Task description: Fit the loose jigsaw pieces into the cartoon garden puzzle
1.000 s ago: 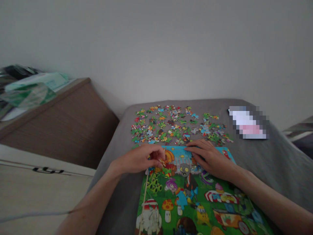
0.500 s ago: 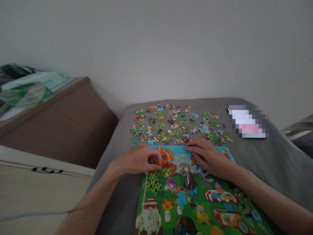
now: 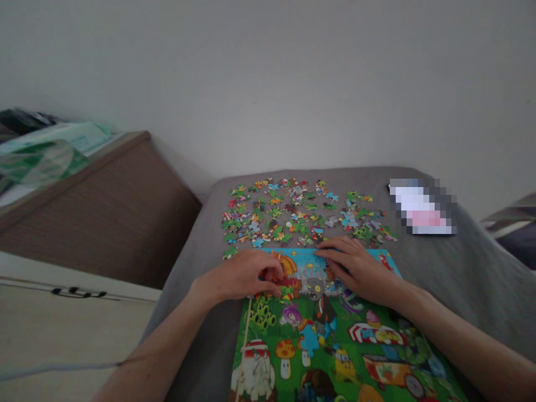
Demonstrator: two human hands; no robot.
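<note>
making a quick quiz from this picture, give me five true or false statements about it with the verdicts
1. The right hand lies on the puzzle. True.
2. The loose pieces are between the puzzle and the wearer. False: the loose pieces lie beyond the puzzle, toward the wall.
3. The phone lies to the right of the loose pieces. True.
4. The left hand is on the phone. False: the left hand is over the puzzle's far left part.
5. The grey cloth is under the puzzle. True.
</note>
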